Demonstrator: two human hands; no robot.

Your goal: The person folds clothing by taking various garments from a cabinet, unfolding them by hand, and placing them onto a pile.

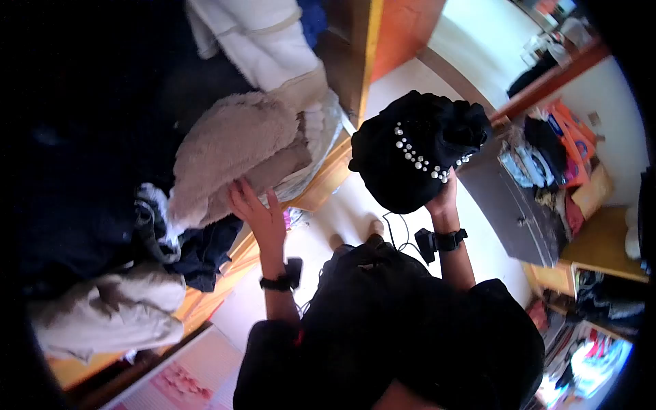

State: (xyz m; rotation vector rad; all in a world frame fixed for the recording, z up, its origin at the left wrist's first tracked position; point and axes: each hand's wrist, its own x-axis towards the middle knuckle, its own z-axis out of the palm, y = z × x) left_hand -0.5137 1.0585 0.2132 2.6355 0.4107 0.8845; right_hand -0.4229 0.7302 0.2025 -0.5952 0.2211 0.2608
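On the left, my left hand [258, 210] rests its spread fingers on the near edge of a fluffy beige-brown garment [232, 147], which lies in an open wardrobe. My right hand [444, 195] grips a bundled black garment [389, 150] from below and holds it up over the floor. A curved band of white pearl-like beads [417, 158] runs across the black cloth. Most of my right fingers are hidden behind the bundle. Beyond the fluffy garment lies a white fleecy garment [263, 51].
Dark clothes fill the wardrobe's shadowed inside, with khaki cloth [119, 307] near its wooden edge [328, 178]. A grey cabinet [509, 212] stands on the right with folded clothes [529, 164] on top. An orange-red door [406, 37] is ahead. A thin black cable [403, 242] lies near my feet.
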